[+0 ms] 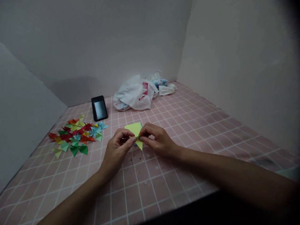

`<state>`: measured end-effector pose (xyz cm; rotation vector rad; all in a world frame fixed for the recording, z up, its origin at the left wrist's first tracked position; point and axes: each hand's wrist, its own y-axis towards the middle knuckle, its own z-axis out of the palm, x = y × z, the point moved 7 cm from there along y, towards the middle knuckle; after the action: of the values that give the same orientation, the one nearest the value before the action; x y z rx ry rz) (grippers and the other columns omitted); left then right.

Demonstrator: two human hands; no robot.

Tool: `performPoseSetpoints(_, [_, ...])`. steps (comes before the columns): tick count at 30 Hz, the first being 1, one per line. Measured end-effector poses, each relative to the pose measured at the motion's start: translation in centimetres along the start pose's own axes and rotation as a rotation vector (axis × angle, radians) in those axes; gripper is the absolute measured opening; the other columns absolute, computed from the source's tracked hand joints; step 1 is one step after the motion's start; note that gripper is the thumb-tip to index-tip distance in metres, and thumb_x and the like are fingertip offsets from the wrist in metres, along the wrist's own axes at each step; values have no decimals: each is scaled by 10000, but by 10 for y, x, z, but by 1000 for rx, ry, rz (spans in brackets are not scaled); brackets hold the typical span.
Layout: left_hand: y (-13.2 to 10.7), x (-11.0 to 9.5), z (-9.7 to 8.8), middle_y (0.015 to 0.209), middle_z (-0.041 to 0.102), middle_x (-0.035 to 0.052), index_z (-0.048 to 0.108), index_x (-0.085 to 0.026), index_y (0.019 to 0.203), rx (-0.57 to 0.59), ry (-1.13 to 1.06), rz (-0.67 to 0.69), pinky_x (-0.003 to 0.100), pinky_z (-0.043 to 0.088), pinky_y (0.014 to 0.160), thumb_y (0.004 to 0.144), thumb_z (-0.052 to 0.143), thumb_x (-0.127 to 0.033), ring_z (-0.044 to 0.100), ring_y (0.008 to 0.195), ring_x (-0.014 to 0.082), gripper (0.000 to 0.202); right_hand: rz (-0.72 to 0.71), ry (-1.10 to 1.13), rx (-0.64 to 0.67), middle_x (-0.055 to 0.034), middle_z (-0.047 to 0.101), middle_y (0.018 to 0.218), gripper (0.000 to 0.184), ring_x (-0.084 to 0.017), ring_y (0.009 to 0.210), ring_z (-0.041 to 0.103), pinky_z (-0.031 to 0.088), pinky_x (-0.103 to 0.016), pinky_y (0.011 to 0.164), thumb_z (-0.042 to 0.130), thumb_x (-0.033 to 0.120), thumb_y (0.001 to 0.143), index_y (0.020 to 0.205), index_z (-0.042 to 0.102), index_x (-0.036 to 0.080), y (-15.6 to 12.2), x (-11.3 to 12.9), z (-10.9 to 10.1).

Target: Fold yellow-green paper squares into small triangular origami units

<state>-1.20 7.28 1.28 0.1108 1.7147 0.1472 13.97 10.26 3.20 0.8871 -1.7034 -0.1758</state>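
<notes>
Between my two hands is a small folded piece of yellow-green paper (140, 145), with one pointed tip hanging down toward me. My left hand (118, 147) pinches it from the left between thumb and forefinger. From the right, my right hand (157, 139) pinches the same piece, its fingertips close to those of the left. Just behind lies a flat yellow-green square sheet (133, 127), partly covered by my fingers. A bit of blue shows under the hands; what it is I cannot make out.
Left of my hands is a spread pile of folded paper shapes (77, 132) in several colours. Behind it a black phone-like device (99, 108) leans back. White plastic bags (134, 93) lie by the back wall. A pink checked cloth (187, 125) covers the table; walls enclose it.
</notes>
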Motion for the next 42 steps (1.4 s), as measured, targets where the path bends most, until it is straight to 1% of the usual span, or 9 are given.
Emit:
performPoseSetpoints(4, [-1, 0, 2, 839, 575, 5, 664, -198, 748, 14, 30, -51, 289, 392, 770, 869, 671, -349, 522, 819, 159, 193, -55, -13, 9, -3, 568, 793, 141, -128, 736, 533, 409, -272, 679, 609, 53, 851, 785, 575, 173, -1, 3, 0])
performPoseSetpoints(9, [-3, 13, 11, 752, 547, -8, 645, -181, 709, 39, -220, -247, 283, 385, 737, 796, 709, -324, 486, 752, 149, 179, -71, -18, 34, -3, 557, 810, 137, -131, 755, 535, 418, -274, 690, 602, 63, 862, 801, 572, 182, -1, 4, 2])
performPoseSetpoints(12, [-4, 15, 14, 746, 548, -8, 648, -172, 704, 36, -301, -302, 273, 393, 721, 765, 724, -315, 484, 735, 143, 173, -50, -7, 37, 2, 555, 797, 146, -128, 740, 531, 415, -275, 685, 607, 57, 854, 790, 568, 183, -1, 1, 2])
performPoseSetpoints(20, [1, 10, 1, 724, 559, -10, 642, -188, 698, -91, -247, -194, 264, 431, 709, 774, 704, -286, 512, 715, 144, 138, 19, -14, 29, 0, 585, 794, 148, -131, 748, 547, 414, -278, 688, 617, 64, 842, 768, 573, 184, 0, -4, 2])
performPoseSetpoints(22, [2, 10, -1, 782, 597, -4, 678, -200, 790, -79, -158, -147, 269, 444, 725, 769, 737, -293, 544, 752, 154, 112, 44, -1, 5, 2, 583, 784, 145, -128, 739, 548, 412, -273, 681, 624, 58, 834, 765, 581, 178, 0, -5, 0])
performPoseSetpoints(25, [4, 7, 1, 918, 637, 18, 713, -225, 935, -2, -1, -67, 283, 460, 745, 740, 795, -302, 578, 810, 170, 225, 58, 14, -15, 2, 582, 781, 128, -127, 738, 551, 411, -273, 681, 631, 67, 838, 773, 595, 171, 0, -6, -1])
performPoseSetpoints(31, [4, -5, 1, 873, 612, 21, 712, -215, 812, 13, 173, 77, 277, 436, 715, 800, 744, -281, 573, 787, 168, 74, 32, 20, 9, 2, 582, 777, 117, -129, 732, 538, 410, -274, 690, 629, 90, 842, 767, 600, 174, 1, -4, 1])
performPoseSetpoints(38, [10, -4, -13, 825, 650, 6, 716, -194, 815, -97, -18, -48, 278, 451, 742, 761, 771, -301, 583, 774, 158, 132, 122, 49, -64, -21, 609, 838, 52, -150, 759, 561, 440, -294, 702, 612, 209, 883, 915, 588, 177, 2, -8, -6])
performPoseSetpoints(42, [23, -15, -34, 797, 671, 12, 723, -172, 781, -247, -109, -102, 269, 446, 698, 655, 822, -313, 573, 737, 149, 214, 162, 85, -49, -18, 614, 824, 52, -152, 752, 566, 439, -296, 695, 605, 225, 882, 900, 585, 181, 1, -14, -4])
